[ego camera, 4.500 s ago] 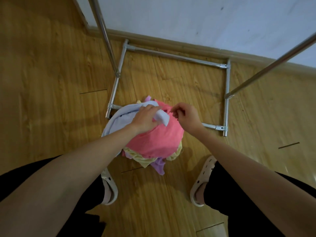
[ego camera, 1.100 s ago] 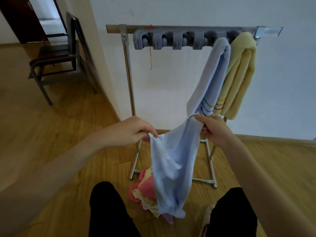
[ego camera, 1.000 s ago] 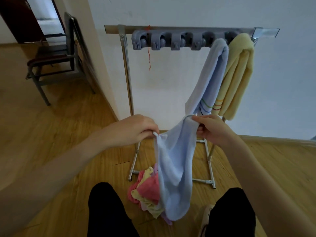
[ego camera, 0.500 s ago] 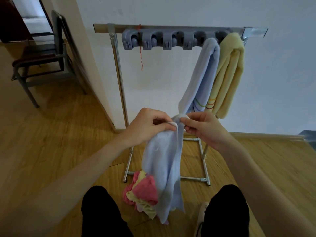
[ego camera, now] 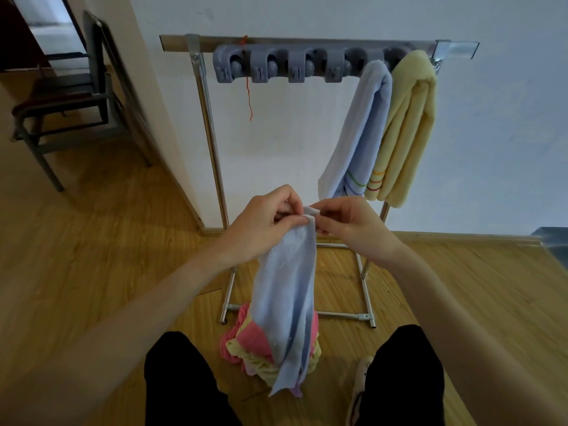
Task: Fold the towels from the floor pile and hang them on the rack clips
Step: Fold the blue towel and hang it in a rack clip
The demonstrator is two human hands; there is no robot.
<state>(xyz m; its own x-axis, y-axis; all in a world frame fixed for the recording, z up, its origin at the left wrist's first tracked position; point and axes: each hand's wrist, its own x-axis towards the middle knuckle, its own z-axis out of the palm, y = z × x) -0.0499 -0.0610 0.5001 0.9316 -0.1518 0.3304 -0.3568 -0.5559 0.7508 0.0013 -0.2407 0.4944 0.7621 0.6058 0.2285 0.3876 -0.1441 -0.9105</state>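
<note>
A light blue towel (ego camera: 289, 290) hangs folded lengthwise in front of me. My left hand (ego camera: 261, 222) and my right hand (ego camera: 350, 222) pinch its top corners together at chest height. Below it on the floor lies the pile (ego camera: 246, 342) of pink and yellow towels. The metal rack (ego camera: 209, 124) stands against the white wall, with a grey strip of clips (ego camera: 282, 67) along its top bar. A pale blue striped towel (ego camera: 359, 133) and a yellow striped towel (ego camera: 408, 127) hang side by side from the right-hand clips. Several clips on the left hold nothing.
A dark chair (ego camera: 67, 96) stands at the far left by a doorway. A red thread (ego camera: 248, 96) dangles from the top bar. The rack's base frame (ego camera: 341, 316) rests on the wooden floor behind the pile. My knees and one shoe (ego camera: 359, 385) are at the bottom.
I lifted the light blue towel off the floor pile, held it spread between both hands, then brought my hands together so its top corners meet and it hangs narrow.
</note>
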